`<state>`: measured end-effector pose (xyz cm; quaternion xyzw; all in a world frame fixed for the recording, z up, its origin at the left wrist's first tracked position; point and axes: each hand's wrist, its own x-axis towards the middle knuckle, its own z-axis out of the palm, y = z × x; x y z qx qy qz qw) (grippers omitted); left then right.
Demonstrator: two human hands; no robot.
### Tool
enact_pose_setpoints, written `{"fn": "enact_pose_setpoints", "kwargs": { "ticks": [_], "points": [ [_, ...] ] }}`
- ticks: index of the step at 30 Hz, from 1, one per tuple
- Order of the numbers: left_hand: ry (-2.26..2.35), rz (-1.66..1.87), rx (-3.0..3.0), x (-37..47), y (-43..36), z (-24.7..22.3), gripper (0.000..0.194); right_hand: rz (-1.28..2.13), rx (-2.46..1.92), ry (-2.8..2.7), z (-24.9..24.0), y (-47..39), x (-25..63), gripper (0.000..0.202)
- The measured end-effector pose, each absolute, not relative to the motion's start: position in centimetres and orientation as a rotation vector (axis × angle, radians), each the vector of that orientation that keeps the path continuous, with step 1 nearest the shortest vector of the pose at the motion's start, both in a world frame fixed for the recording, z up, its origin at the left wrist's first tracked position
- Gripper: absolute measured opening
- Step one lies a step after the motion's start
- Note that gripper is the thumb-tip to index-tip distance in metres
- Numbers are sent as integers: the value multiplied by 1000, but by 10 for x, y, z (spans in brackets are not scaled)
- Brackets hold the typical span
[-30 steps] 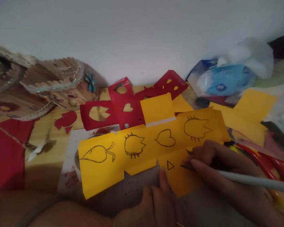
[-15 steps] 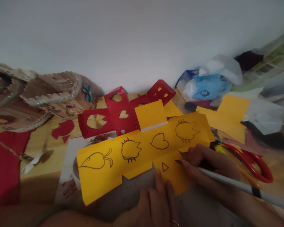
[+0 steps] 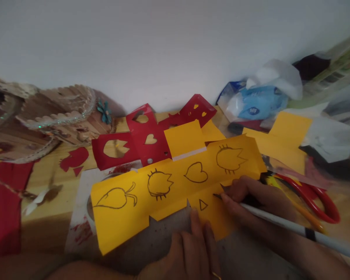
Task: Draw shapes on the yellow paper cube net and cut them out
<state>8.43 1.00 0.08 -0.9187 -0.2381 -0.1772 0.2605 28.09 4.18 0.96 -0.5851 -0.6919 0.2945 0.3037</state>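
Observation:
A yellow card cutout (image 3: 175, 202) lies tilted across the middle, with notched tabs along its near side. Dark outlines cover it: a turnip-like shape, a heart, two toothed shapes with short strokes, and a small triangle on the lower flap. My right hand (image 3: 251, 206) grips a white pencil (image 3: 282, 223), its dark tip at the lower flap, right of the triangle. With fingers stretched out, my left hand (image 3: 189, 245) presses on the flap's near left edge, just below the triangle.
Red card (image 3: 137, 140) with cut-out shapes lies behind the yellow card. Red-handled scissors (image 3: 323, 202) rest at right, near yellow card scraps (image 3: 288, 136). A blue packet (image 3: 256, 105) stands against the wall. Wooden-stick baskets (image 3: 64, 112) fill the left. A grey board (image 3: 134, 249) lies underneath.
The pencil tip has shifted slightly left and up on the flap, nearer the triangle. My left hand stays in place. The whole view has moved a little.

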Motion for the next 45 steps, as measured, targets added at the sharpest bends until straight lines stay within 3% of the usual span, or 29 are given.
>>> {"fn": "enact_pose_setpoints", "kwargs": {
  "ticks": [13, 23, 33, 45],
  "points": [
    [-614, -425, -2519, 83, 11, 3, 24, 878, -1352, -2021, 12, 47, 286, 29],
    [-579, -422, -2502, 82, 10, 3, 23, 752, -1414, -1849, 6, 46, 282, 28],
    [-611, -445, -2504, 84, 12, 3, 21, 863, -1408, -1985, 13, 43, 281, 29],
    [-603, -466, -2506, 84, 11, 3, 21, 823, -1520, -1774, 10, 41, 278, 28]
  ]
}}
